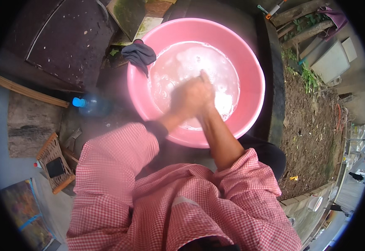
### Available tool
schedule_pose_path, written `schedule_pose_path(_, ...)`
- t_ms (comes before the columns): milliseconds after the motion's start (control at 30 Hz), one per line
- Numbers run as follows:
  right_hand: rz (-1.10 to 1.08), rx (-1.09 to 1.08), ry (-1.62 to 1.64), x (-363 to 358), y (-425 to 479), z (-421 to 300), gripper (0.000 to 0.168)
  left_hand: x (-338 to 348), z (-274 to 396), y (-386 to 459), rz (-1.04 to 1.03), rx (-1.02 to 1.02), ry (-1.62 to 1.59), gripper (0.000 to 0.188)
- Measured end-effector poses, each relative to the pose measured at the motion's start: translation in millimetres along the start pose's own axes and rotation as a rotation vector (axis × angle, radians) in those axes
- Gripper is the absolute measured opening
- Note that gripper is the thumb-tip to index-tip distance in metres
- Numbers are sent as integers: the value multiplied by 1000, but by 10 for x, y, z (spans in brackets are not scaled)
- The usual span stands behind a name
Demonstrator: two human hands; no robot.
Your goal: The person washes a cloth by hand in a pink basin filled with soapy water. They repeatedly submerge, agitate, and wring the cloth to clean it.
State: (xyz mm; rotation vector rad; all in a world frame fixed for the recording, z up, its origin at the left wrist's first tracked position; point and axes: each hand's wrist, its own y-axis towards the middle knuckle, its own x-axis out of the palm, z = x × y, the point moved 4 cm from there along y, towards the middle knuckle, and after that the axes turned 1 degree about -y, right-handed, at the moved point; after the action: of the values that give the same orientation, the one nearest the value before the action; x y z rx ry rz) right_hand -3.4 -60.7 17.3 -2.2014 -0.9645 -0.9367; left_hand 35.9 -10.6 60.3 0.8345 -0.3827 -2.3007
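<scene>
A large pink plastic basin (248, 116) holds cloudy, sudsy water (182, 56) with bubbles round its edge. Over this water my left hand (185, 95) and my right hand (206, 91) are pressed together, blurred by motion. Whether any cloth is between them cannot be seen, and the fingers are not clear. A dark grey cloth (138, 55) hangs over the basin's rim at the upper left, away from both hands.
Left of the basin stands a clear plastic bottle with a blue cap (79, 102). A small woven chair (51, 150) holds a dark phone-like device (55, 167). A dark low wall (275, 78) borders bare soil (308, 135) on the right. Mossy boards (127, 15) lie behind.
</scene>
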Motion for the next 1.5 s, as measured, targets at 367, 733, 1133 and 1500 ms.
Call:
schedule_pose_path(367, 465, -34, -161, 534, -240, -28, 41, 137, -751, 106, 32, -428, -118, 20)
schedule_pose_path(733, 30, -64, -24, -154, 39, -27, 30, 1, 113, 171, -365, -176, 259, 18)
schedule_pose_path(1133, 114, 27, -69, 239, -92, -62, 38, -240, -41, 267, -162, -238, 6, 12)
schedule_pose_path(1500, 284, -136, -260, 434, -124, -92, 34, 328, -90, 186, -135, -365, -211, 16)
